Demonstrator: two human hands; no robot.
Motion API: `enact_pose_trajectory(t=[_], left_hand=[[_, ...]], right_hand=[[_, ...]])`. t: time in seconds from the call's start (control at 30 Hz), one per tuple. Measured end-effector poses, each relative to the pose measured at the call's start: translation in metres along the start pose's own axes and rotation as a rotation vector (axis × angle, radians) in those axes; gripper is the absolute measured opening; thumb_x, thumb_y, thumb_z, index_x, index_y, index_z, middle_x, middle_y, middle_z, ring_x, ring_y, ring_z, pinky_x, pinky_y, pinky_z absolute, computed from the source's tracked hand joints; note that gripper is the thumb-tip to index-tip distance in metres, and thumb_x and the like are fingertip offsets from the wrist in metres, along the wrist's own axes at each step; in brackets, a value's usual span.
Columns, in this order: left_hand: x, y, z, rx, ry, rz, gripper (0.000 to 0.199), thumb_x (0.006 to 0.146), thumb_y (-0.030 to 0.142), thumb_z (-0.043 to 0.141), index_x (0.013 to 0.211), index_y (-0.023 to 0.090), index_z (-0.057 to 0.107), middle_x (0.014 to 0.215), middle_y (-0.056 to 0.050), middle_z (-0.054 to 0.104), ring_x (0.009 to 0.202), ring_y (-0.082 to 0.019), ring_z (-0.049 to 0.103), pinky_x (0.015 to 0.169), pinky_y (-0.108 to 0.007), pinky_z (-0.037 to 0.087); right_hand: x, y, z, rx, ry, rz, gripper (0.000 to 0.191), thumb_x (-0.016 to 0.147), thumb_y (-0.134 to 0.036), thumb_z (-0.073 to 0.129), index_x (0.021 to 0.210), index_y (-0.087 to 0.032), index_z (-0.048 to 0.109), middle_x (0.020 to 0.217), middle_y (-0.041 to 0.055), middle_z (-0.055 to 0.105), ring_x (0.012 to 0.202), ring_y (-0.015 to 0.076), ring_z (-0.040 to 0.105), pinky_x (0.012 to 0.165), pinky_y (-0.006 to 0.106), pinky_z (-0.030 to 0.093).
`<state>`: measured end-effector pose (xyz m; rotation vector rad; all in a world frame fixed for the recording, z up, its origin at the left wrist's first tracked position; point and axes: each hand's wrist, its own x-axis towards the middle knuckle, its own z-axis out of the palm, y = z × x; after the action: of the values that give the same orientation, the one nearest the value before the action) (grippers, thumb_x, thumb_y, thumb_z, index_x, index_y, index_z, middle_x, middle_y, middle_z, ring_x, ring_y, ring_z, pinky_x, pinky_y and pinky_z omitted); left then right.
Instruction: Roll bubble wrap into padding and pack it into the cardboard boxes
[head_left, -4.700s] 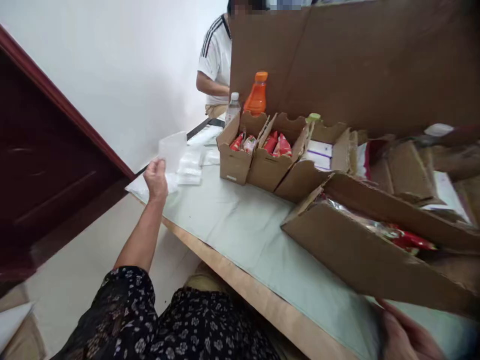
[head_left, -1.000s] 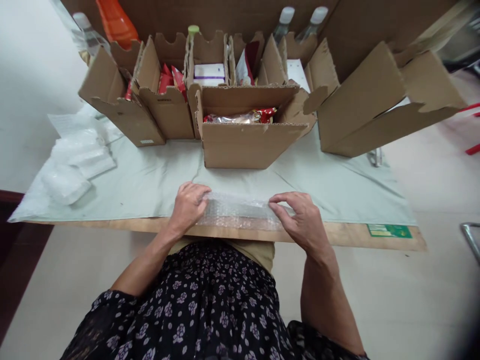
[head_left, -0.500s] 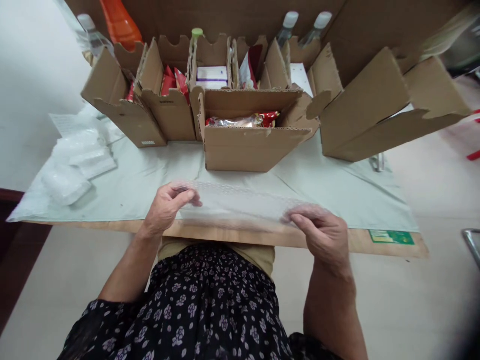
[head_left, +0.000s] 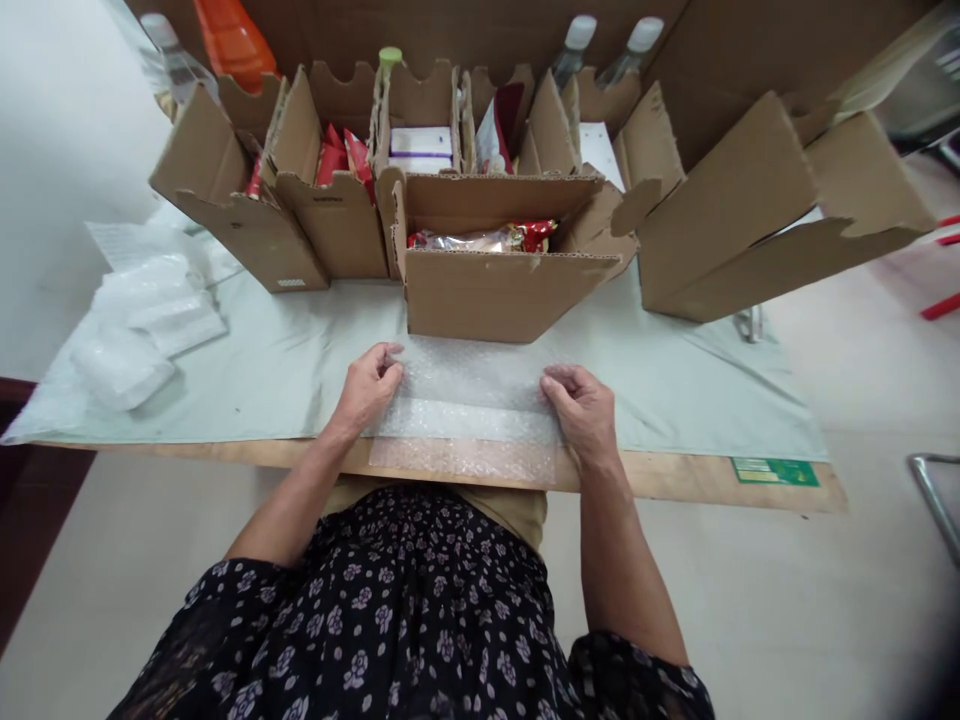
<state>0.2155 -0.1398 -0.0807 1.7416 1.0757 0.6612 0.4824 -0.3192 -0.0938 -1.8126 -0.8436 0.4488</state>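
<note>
A clear sheet of bubble wrap [head_left: 472, 400] lies spread over the pale green cloth and the wooden front edge of the table. My left hand [head_left: 371, 385] pinches its left side near the far corner. Its right side is pinched between the thumb and fingers of my right hand [head_left: 583, 408]. Just beyond the sheet stands a cardboard box [head_left: 502, 295] with red and clear packets [head_left: 480, 241] inside.
More cardboard holders [head_left: 277, 240] stand in a row behind, with packets and bottles. Folded bubble wrap [head_left: 124, 365] lies at the left. A large cardboard holder [head_left: 720, 230] is at the right, a green card [head_left: 776, 472] on the front edge.
Both hands have moved forward, away from my body, and my right hand has come leftward. The bubble wrap, held up and blurred before, now lies flat on the table.
</note>
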Motion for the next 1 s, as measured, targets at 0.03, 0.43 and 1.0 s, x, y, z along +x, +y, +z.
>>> enact_pose_trajectory(t=[0.03,0.43,1.0], left_hand=[[0.000,-0.002,0.001,0.059,0.008,0.025,0.038,0.083,0.022,0.056,0.119,0.013,0.068,0.071,0.002,0.065,0.068,-0.015,0.062,0.071,-0.029,0.049],[-0.031,0.007,0.021,0.568,0.106,0.532,0.039,0.095,0.016,0.054,0.134,0.018,0.062,0.138,-0.015,0.065,0.132,-0.030,0.058,0.113,-0.051,0.048],[-0.063,0.002,0.027,0.763,-0.137,0.501,0.047,0.097,0.023,0.057,0.144,0.020,0.056,0.166,-0.017,0.042,0.159,-0.036,0.031,0.129,-0.064,0.022]], right_hand=[[0.002,0.001,0.001,-0.050,0.005,-0.005,0.031,0.081,-0.043,0.068,0.099,-0.018,0.072,0.073,0.0012,0.070,0.064,0.0174,0.062,0.067,0.034,0.054],[-0.031,-0.021,0.016,-0.472,0.083,-0.442,0.028,0.099,-0.029,0.054,0.121,-0.020,0.070,0.120,0.0119,0.075,0.111,0.0274,0.069,0.102,0.049,0.052],[-0.065,-0.016,0.027,-0.742,-0.106,-0.475,0.038,0.101,-0.027,0.051,0.136,-0.022,0.064,0.153,0.0140,0.059,0.145,0.0322,0.050,0.112,0.053,0.041]])
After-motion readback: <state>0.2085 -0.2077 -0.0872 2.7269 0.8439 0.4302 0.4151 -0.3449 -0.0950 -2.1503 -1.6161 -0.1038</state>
